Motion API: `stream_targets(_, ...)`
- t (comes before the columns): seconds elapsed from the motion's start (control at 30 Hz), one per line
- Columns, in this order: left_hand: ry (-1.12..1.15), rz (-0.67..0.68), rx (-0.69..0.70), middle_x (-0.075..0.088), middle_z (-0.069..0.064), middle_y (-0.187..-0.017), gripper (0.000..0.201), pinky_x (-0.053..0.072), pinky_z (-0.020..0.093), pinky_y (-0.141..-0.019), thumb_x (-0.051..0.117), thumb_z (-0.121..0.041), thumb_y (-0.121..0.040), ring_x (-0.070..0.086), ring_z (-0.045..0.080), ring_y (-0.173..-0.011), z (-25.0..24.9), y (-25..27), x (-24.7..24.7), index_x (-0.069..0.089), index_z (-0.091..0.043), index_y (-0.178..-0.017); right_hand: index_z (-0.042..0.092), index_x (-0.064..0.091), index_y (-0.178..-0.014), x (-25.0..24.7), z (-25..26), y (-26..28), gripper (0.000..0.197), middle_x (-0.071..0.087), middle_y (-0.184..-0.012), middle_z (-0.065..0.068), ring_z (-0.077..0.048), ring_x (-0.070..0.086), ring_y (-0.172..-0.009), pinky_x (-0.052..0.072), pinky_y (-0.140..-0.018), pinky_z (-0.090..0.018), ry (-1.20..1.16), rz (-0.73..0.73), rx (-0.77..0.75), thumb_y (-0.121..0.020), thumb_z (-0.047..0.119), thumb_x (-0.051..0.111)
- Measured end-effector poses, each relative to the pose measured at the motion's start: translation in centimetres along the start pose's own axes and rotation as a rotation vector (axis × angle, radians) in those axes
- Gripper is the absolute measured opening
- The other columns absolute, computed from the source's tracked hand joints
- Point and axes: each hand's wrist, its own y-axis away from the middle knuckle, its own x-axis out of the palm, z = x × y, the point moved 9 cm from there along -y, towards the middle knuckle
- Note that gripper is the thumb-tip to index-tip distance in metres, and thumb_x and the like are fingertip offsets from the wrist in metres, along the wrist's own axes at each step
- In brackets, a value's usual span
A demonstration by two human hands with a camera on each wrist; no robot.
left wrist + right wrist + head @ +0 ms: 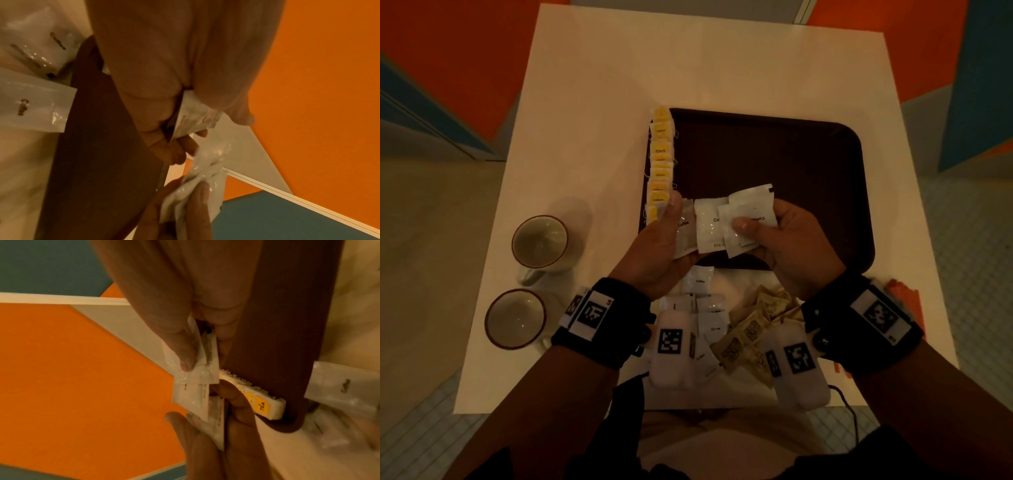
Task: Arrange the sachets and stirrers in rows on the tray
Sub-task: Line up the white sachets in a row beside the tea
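Observation:
Both hands hold a fan of white coffee sachets point(710, 226) above the near edge of the dark brown tray point(791, 154). My left hand point(664, 236) grips the left sachets point(193, 116) between thumb and fingers. My right hand point(774, 233) pinches the right sachets point(197, 378), thumb on top. A row of yellow tea sachets point(661, 161) runs along the tray's left side, also seen as tea sachets point(261, 404) in the right wrist view. More white coffee sachets point(700, 284) and brown sachets point(753, 329) lie loose on the table near me. Red stirrers point(904, 291) lie at the right, mostly hidden by my wrist.
Two white cups point(540, 241) point(515, 318) with dark rims stand on the white table point(602, 102) to the left of the tray. The table's front edge is close to my body. Orange and blue walls surround the table.

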Motion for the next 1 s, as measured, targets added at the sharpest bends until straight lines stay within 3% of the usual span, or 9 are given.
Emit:
stream_targets(0.13,0.02,0.015,0.029,0.066,0.012,-0.112,0.049,0.052,0.038,-0.092,0.046,-0.048,-0.084,0.062,0.025,-0.107,-0.3,0.2,0.9,0.055,-0.01,-0.115,0.004,0.063,-0.107,0.8,0.6,0.0,0.025,0.07,-0.102,-0.013,-0.025,0.069,-0.093,0.057,-0.081,-0.039,0.166,-0.027,-0.078,-0.081,0.002,0.064)
stream_targets(0.27,0.155,-0.046,0.04,0.061,0.019,-0.119,0.04,0.054,0.039,-0.088,0.045,-0.025,-0.093,0.061,0.029,-0.109,-0.6,0.3,0.6,0.047,-0.002,-0.126,0.008,0.063,-0.104,0.9,0.7,0.1,0.02,0.07,-0.101,-0.011,-0.023,0.069,-0.092,0.058,-0.079,-0.036,0.103,-0.075,-0.081,-0.085,0.003,0.06)
stream_targets(0.4,0.234,-0.053,0.065,0.067,0.016,-0.109,0.04,0.056,0.041,-0.082,0.044,-0.027,-0.093,0.064,0.028,-0.105,-1.2,0.3,-0.2,0.044,-0.005,-0.126,0.007,0.061,-0.111,-0.4,0.8,0.2,0.025,0.068,-0.108,-0.011,-0.022,0.068,-0.097,0.057,-0.08,-0.036,0.009,-0.115,-0.05,-0.086,0.005,0.059)
stream_targets(0.53,0.179,-0.034,0.07,0.068,0.009,-0.085,0.024,0.054,0.047,-0.084,0.04,-0.025,-0.097,0.068,0.023,-0.086,-1.4,0.5,-0.4,0.045,-0.008,-0.112,0.008,0.061,-0.108,-0.7,0.7,0.3,0.024,0.07,-0.104,-0.009,-0.02,0.069,-0.092,0.058,-0.072,-0.03,-0.04,-0.093,-0.014,-0.084,0.004,0.06)
stream_targets(0.6,0.132,-0.044,0.065,0.064,0.011,-0.089,0.025,0.055,0.047,-0.082,0.041,-0.025,-0.097,0.067,0.024,-0.088,-1.3,0.5,-0.5,0.046,-0.007,-0.114,0.01,0.062,-0.104,-0.7,0.8,0.3,0.021,0.071,-0.099,-0.007,-0.02,0.07,-0.091,0.058,-0.071,-0.029,-0.052,-0.081,-0.015,-0.084,0.003,0.059)
stream_targets(0.7,0.061,-0.07,0.046,0.056,0.027,-0.119,0.044,0.056,0.044,-0.083,0.044,-0.032,-0.093,0.058,0.037,-0.111,-0.8,0.4,-0.5,0.046,-0.002,-0.124,0.011,0.063,-0.1,-0.5,0.9,0.5,0.019,0.072,-0.096,-0.004,-0.019,0.07,-0.091,0.058,-0.072,-0.028,-0.056,-0.073,-0.031,-0.085,0.002,0.057)
stream_targets(0.87,0.083,0.037,0.038,0.058,0.016,-0.125,0.06,0.049,0.041,-0.095,0.04,-0.05,-0.082,0.056,0.03,-0.117,-0.4,0.5,1.2,0.047,-0.009,-0.126,0.008,0.064,-0.102,0.1,0.6,0.2,0.021,0.071,-0.1,-0.011,-0.022,0.07,-0.091,0.058,-0.076,-0.035,0.024,-0.11,-0.068,-0.082,0.002,0.063)
stream_targets(0.93,0.084,0.067,0.072,0.057,0.018,-0.123,0.052,0.048,0.042,-0.097,0.045,-0.041,-0.088,0.056,0.031,-0.116,-0.4,0.5,1.8,0.044,-0.005,-0.127,0.006,0.065,-0.099,0.5,0.3,0.0,0.019,0.071,-0.098,-0.013,-0.024,0.07,-0.089,0.058,-0.077,-0.038,0.071,-0.128,-0.086,-0.08,0.002,0.066)
stream_targets(1.0,0.052,0.073,0.104,0.058,0.019,-0.122,0.036,0.049,0.039,-0.096,0.045,-0.016,-0.095,0.057,0.03,-0.114,-0.4,0.5,2.3,0.044,-0.001,-0.127,0.007,0.066,-0.097,1.0,0.4,0.0,0.017,0.071,-0.095,-0.012,-0.022,0.07,-0.086,0.058,-0.076,-0.035,0.13,-0.125,-0.117,-0.081,0.004,0.067)
